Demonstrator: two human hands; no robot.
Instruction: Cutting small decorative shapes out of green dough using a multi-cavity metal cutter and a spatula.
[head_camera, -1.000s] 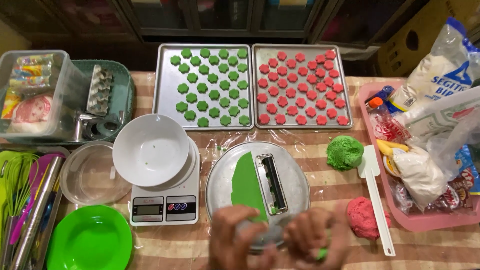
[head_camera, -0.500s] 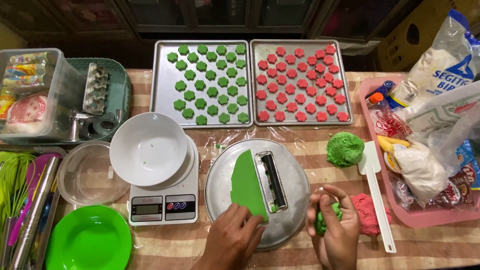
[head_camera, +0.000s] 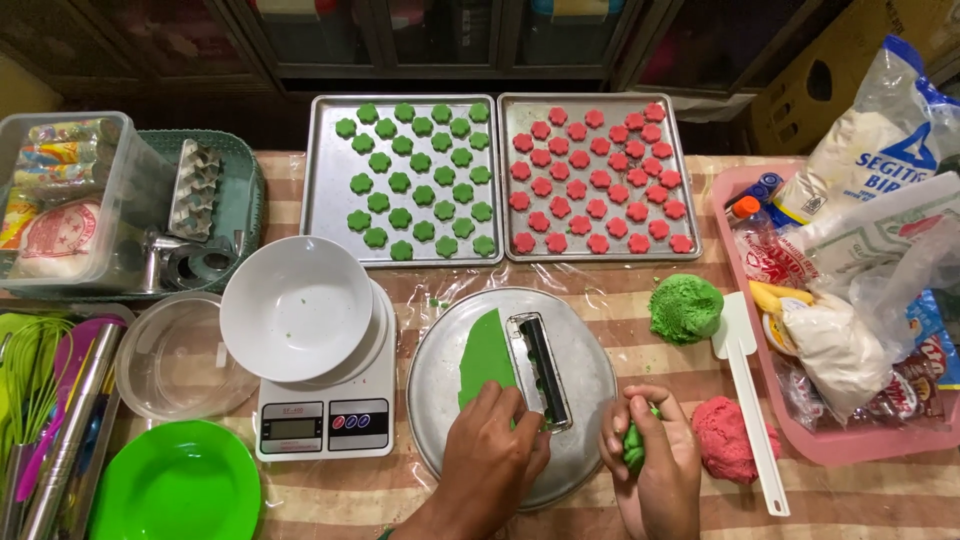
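The left hand (head_camera: 492, 450) lies palm-down on the round metal tray (head_camera: 585, 350), its fingers flat on the lower end of a rolled sheet of green dough (head_camera: 484, 352) and touching the near end of the rectangular metal cutter (head_camera: 540, 370) that lies along the sheet's right edge — pressing rather than gripping, with nothing closed inside it. The right hand (head_camera: 655, 455) is just off the tray's right rim, curled tightly round a small lump of green dough (head_camera: 634, 447) that shows between the fingers. To its right, on the plastic-covered striped table (head_camera: 640, 300), sit a ball of red dough (head_camera: 727, 437) and, farther back, a larger ball of green dough (head_camera: 685, 308), with a white spatula (head_camera: 745, 380) lying between them and the pink tray (head_camera: 830, 450) of bags and packets. At the back of the table stand two baking sheets side by side — the left one (head_camera: 325, 150) filled with green flower-shaped pieces, the right one (head_camera: 690, 180) with red ones. Left of the round tray is a kitchen scale (head_camera: 325, 425) carrying a white bowl (head_camera: 297, 308), beside it a clear glass bowl (head_camera: 165, 365) and a bright green plate (head_camera: 180, 485).
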